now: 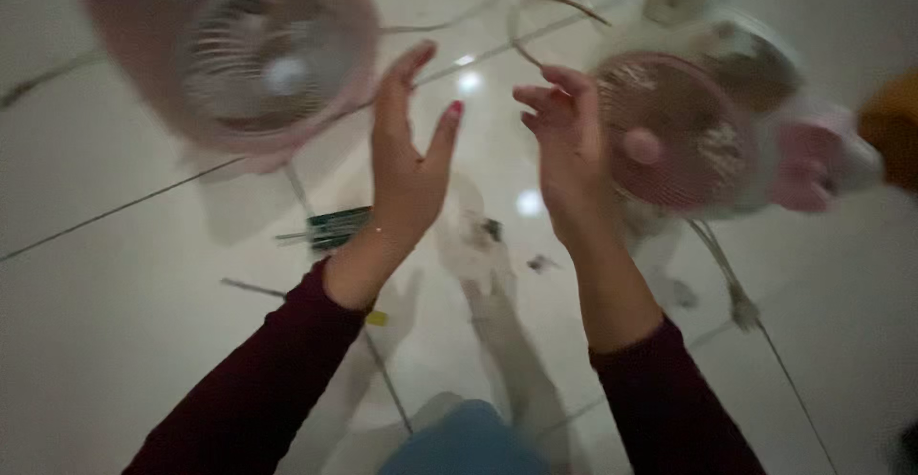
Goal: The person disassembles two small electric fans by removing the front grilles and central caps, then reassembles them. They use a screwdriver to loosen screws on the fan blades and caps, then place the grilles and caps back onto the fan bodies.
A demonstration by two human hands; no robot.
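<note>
Two pink fans [273, 59] [684, 131], two hands [411, 155] [564, 145]

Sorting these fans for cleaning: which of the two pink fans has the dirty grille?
The pink fan on the right, beside the right hand; pale grime patches its grille. The left fan looks clean, though blurred.

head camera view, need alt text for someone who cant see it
Two bare hands, left hand and right hand, are raised open above a white tiled floor, holding nothing. A pink fan lies to the left, a dusty fan grille by the right hand; the picture is blurred.
</note>
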